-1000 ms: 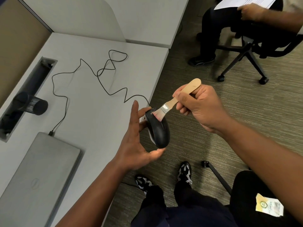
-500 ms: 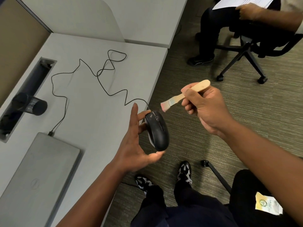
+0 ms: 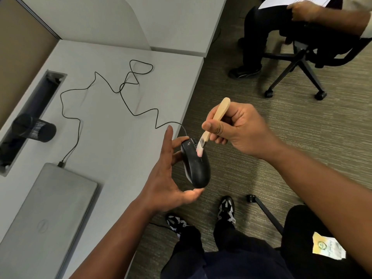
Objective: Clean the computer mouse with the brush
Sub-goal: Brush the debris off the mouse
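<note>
- The right hand has its grip closed around the wooden handle of the brush, thumb pressed along the shaft
- The pink bristles touch the top of the black computer mouse, near its wheel end
- The left hand grips the mouse between thumb at its rear and fingertips at its front, index finger raised free
- The mouse is held in the air just past the table edge, above the carpet
- Its cable loops across the table to a closed laptop
- A black mesh cup stands further left
</note>
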`<state>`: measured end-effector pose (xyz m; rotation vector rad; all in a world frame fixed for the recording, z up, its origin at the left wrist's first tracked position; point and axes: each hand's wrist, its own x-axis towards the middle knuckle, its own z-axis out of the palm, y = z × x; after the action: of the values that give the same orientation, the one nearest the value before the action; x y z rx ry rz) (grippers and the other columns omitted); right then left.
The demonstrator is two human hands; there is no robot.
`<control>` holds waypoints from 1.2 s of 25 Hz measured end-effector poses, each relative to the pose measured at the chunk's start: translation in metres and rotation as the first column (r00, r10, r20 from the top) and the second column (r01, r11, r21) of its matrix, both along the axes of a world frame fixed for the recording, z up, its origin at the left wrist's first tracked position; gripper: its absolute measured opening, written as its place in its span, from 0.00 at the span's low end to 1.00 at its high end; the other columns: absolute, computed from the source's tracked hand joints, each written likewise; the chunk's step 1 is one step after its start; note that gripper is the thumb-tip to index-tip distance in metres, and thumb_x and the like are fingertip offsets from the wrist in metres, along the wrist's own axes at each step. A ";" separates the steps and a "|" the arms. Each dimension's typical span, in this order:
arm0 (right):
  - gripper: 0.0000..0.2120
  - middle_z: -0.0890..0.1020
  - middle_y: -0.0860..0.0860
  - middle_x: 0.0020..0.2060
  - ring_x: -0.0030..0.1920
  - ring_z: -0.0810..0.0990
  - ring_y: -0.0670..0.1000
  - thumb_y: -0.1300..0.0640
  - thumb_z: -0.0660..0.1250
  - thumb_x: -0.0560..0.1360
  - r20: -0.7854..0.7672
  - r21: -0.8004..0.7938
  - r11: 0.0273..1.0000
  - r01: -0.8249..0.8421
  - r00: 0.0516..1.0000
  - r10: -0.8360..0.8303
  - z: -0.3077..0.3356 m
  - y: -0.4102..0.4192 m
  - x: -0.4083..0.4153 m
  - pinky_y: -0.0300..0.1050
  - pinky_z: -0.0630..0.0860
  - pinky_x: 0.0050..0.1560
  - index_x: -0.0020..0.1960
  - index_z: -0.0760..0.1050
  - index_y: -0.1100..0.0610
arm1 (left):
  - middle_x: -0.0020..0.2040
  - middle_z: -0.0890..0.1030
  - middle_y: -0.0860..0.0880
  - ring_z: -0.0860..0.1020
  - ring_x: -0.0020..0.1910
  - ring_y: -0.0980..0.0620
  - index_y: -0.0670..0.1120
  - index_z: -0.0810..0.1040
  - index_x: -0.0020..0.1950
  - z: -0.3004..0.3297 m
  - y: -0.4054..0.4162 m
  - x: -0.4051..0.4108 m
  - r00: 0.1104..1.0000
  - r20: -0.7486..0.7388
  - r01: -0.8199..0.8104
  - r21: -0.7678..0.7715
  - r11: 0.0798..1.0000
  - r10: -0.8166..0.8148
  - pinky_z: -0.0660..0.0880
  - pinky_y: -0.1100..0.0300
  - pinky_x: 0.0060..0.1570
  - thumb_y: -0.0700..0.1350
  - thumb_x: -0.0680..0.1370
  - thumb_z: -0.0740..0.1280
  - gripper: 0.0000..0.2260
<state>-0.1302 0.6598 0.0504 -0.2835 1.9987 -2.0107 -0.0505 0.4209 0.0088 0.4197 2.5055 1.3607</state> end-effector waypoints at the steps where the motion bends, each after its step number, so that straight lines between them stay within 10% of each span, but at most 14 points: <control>1: 0.14 0.84 0.56 0.34 0.32 0.82 0.49 0.50 0.74 0.73 -0.008 -0.008 1.000 0.018 1.000 -0.018 -0.002 -0.001 0.000 0.40 0.79 0.33 0.48 0.80 0.61 | 0.79 0.65 0.60 0.77 0.71 0.57 0.68 0.34 0.82 0.001 0.000 0.001 1.000 0.004 0.000 0.002 1.000 0.000 0.74 0.67 0.67 0.42 0.64 0.87 0.71; 14: 0.06 0.84 0.58 0.37 0.35 0.83 0.59 0.57 0.75 0.76 -0.200 -0.056 0.973 0.223 0.952 -0.230 -0.020 -0.005 0.004 0.45 0.81 0.35 0.49 0.81 0.60 | 0.80 0.66 0.59 0.78 0.71 0.54 0.69 0.34 0.81 0.002 0.004 0.005 1.000 0.027 0.004 0.018 1.000 -0.005 0.75 0.53 0.71 0.40 0.64 0.87 0.70; 30: 0.10 0.84 0.55 0.32 0.29 0.81 0.51 0.56 0.74 0.77 0.073 -0.124 0.953 0.275 0.961 -0.268 -0.017 -0.012 0.009 0.40 0.77 0.29 0.48 0.79 0.64 | 0.82 0.65 0.60 0.75 0.74 0.54 0.74 0.34 0.79 0.003 0.006 0.008 0.999 0.046 -0.015 0.039 0.999 0.014 0.71 0.64 0.72 0.39 0.65 0.86 0.70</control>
<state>-0.1211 0.6476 0.0336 0.0237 1.9630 -2.2956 -0.0422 0.4267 0.0118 0.3747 2.4529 1.4115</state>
